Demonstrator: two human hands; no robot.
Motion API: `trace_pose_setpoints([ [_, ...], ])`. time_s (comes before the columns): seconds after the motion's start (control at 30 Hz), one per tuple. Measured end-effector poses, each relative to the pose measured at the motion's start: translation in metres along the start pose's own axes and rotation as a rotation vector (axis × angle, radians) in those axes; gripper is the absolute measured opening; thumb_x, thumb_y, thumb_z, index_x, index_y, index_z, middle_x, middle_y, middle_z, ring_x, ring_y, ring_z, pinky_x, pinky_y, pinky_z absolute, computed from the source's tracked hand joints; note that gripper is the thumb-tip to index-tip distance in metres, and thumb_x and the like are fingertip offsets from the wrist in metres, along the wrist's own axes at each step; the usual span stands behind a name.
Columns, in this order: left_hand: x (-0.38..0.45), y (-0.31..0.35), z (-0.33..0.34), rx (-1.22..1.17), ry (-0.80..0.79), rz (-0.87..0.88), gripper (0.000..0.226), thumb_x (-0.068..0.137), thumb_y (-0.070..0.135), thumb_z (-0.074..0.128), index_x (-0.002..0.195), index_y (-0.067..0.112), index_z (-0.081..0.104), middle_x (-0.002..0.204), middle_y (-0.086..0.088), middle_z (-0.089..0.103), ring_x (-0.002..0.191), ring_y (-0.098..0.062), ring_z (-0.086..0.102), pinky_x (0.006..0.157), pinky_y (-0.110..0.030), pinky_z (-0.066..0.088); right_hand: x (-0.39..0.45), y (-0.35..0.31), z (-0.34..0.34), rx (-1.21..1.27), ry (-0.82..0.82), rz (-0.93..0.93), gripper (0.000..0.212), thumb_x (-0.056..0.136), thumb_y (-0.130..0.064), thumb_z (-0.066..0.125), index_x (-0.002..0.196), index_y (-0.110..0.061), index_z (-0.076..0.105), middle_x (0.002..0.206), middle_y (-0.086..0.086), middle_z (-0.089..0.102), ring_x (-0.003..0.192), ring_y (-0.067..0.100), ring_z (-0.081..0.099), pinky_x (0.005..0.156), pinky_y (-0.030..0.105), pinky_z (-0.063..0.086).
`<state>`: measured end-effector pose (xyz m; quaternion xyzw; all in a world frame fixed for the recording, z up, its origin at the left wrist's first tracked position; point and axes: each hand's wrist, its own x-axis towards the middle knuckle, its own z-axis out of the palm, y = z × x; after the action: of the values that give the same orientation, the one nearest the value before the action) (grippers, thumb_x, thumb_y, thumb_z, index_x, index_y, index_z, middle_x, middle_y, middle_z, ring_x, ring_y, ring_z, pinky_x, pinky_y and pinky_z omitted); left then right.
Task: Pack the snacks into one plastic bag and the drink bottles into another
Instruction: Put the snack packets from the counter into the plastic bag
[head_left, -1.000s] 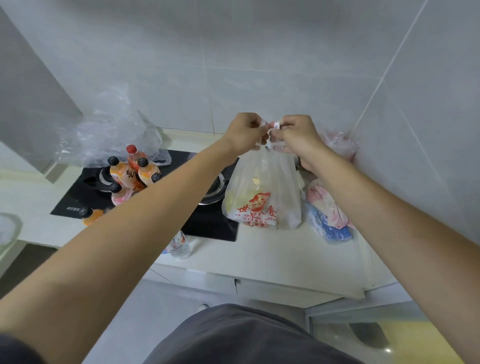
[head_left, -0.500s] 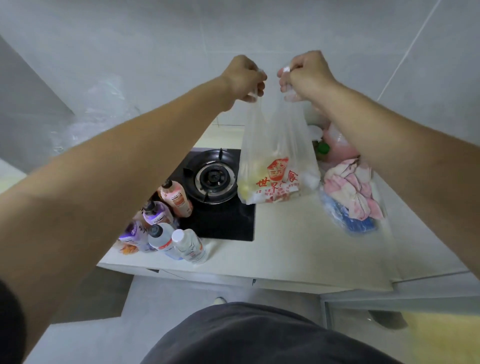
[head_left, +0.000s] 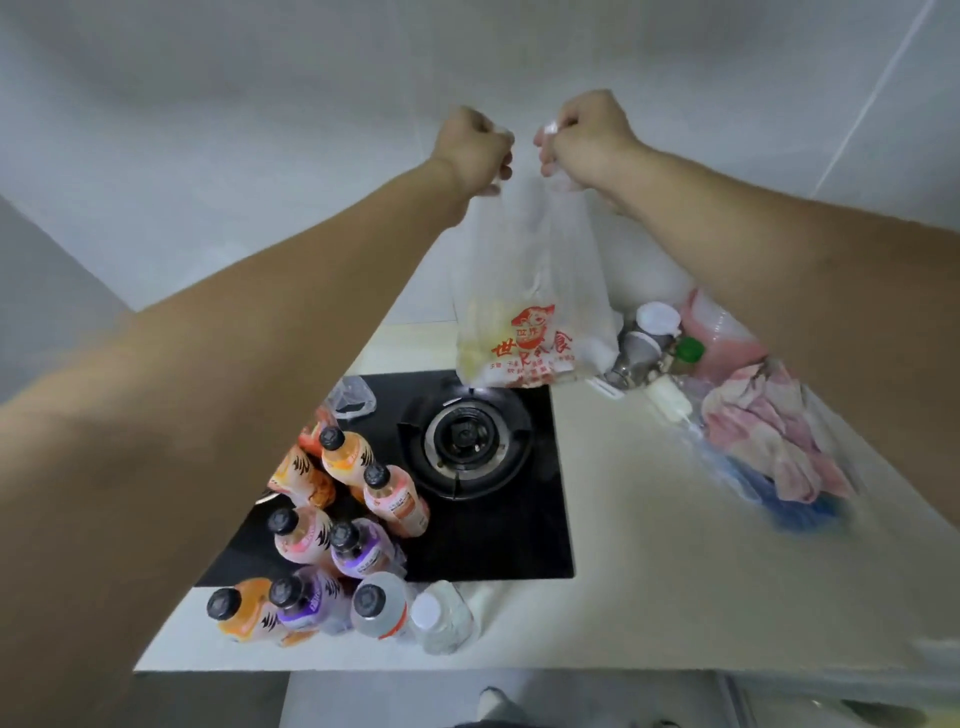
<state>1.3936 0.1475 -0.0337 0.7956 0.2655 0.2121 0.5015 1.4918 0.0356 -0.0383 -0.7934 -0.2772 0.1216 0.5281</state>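
Observation:
A translucent plastic bag (head_left: 530, 312) with red print hangs in the air above the back of the stove, with pale yellowish snacks inside. My left hand (head_left: 472, 148) grips its left handle and my right hand (head_left: 584, 137) grips its right handle, fists close together. Several drink bottles (head_left: 343, 530), orange, pink, purple and clear, stand clustered at the stove's front left.
A black gas stove (head_left: 493, 509) with one burner (head_left: 465, 444) is set in the pale counter (head_left: 675, 571). A tap (head_left: 641, 345), a green-capped bottle (head_left: 688, 351) and a clear bag of pink and blue cloth (head_left: 769, 441) lie on the right. A tiled wall rises behind.
Both hands have raised the printed bag off the counter by its handles. My view has tilted down, bringing more bottles into sight.

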Motion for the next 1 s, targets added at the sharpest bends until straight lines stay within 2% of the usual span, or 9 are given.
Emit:
trace_pose_setpoints([
  [0.13,0.024,-0.017,-0.027,0.020,0.032,-0.016,0.013,0.102,0.013,0.051,0.089,0.012,0.052,0.077,-0.004,0.060,0.072,-0.018,0.060,0.066,-0.030,0.053,0.018,-0.006,0.030,-0.013,-0.007,0.009,0.014,0.086,-0.002,0.056,0.086,-0.016,0.060,0.101,0.001,0.073,0.073,0.016,0.067,0.052,0.023,0.047],
  [0.23,0.034,-0.031,-0.043,0.015,0.036,-0.027,0.008,0.103,0.013,0.051,0.096,0.010,0.054,0.078,-0.004,0.060,0.074,-0.018,0.059,0.068,-0.030,0.052,0.027,-0.003,0.054,0.022,-0.001,0.025,0.016,0.087,-0.004,0.053,0.080,-0.017,0.060,0.097,0.002,0.075,0.071,0.017,0.066,0.054,0.025,0.046],
  [0.37,0.042,-0.060,-0.059,0.026,0.014,-0.068,0.015,0.104,0.011,0.048,0.091,0.009,0.055,0.081,-0.006,0.061,0.078,-0.020,0.059,0.072,-0.030,0.052,0.033,0.009,0.084,0.068,0.038,0.047,0.019,0.089,-0.006,0.052,0.076,-0.018,0.061,0.089,0.001,0.073,0.072,0.018,0.067,0.044,0.011,0.037],
  [0.43,0.043,-0.080,-0.064,0.051,-0.005,-0.099,0.020,0.104,0.010,0.049,0.085,0.011,0.054,0.086,-0.008,0.062,0.081,-0.021,0.060,0.074,-0.031,0.053,0.035,0.017,0.098,0.047,0.032,0.044,0.021,0.088,-0.005,0.056,0.074,-0.020,0.063,0.091,0.000,0.073,0.077,0.019,0.068,0.050,0.013,0.043],
  [0.53,0.040,-0.107,-0.069,0.087,-0.015,-0.126,0.011,0.102,0.009,0.050,0.092,0.011,0.055,0.088,-0.006,0.063,0.080,-0.020,0.061,0.072,-0.031,0.053,0.039,0.034,0.113,-0.029,0.003,0.055,0.019,0.081,-0.006,0.062,0.069,-0.021,0.063,0.100,0.002,0.076,0.090,0.026,0.072,0.074,0.031,0.060],
  [0.6,0.039,-0.117,-0.072,0.120,-0.029,-0.120,0.007,0.099,0.012,0.052,0.093,0.012,0.054,0.089,-0.004,0.063,0.080,-0.021,0.060,0.069,-0.030,0.050,0.037,0.042,0.115,-0.190,-0.005,0.033,0.012,0.087,-0.012,0.062,0.076,-0.016,0.065,0.104,0.007,0.074,0.097,0.031,0.070,0.088,0.040,0.060],
  [0.73,0.030,-0.121,-0.083,0.537,0.014,-0.005,0.016,0.094,0.025,0.059,0.098,0.009,0.055,0.099,-0.008,0.058,0.086,-0.027,0.055,0.072,-0.032,0.043,0.016,0.040,0.111,-0.636,0.030,-0.185,0.021,0.097,-0.018,0.052,0.109,-0.008,0.066,0.115,0.012,0.067,0.105,0.036,0.063,0.083,0.037,0.053],
  [0.87,0.002,-0.120,-0.089,0.655,0.075,0.089,0.046,0.097,0.036,0.058,0.132,0.006,0.053,0.132,-0.012,0.053,0.114,-0.030,0.057,0.088,-0.038,0.048,-0.006,0.035,0.109,-0.676,0.054,-0.318,0.021,0.098,-0.021,0.055,0.114,-0.011,0.065,0.116,0.008,0.066,0.107,0.031,0.062,0.080,0.034,0.047],
  [1.0,-0.042,-0.120,-0.090,0.713,0.106,0.164,0.052,0.099,0.043,0.054,0.139,0.011,0.050,0.136,-0.009,0.054,0.120,-0.028,0.056,0.089,-0.043,0.052,-0.043,0.028,0.109,-0.660,-0.012,-0.358,0.023,0.099,-0.026,0.054,0.116,-0.014,0.063,0.117,0.006,0.065,0.105,0.028,0.062,0.080,0.037,0.051],
])
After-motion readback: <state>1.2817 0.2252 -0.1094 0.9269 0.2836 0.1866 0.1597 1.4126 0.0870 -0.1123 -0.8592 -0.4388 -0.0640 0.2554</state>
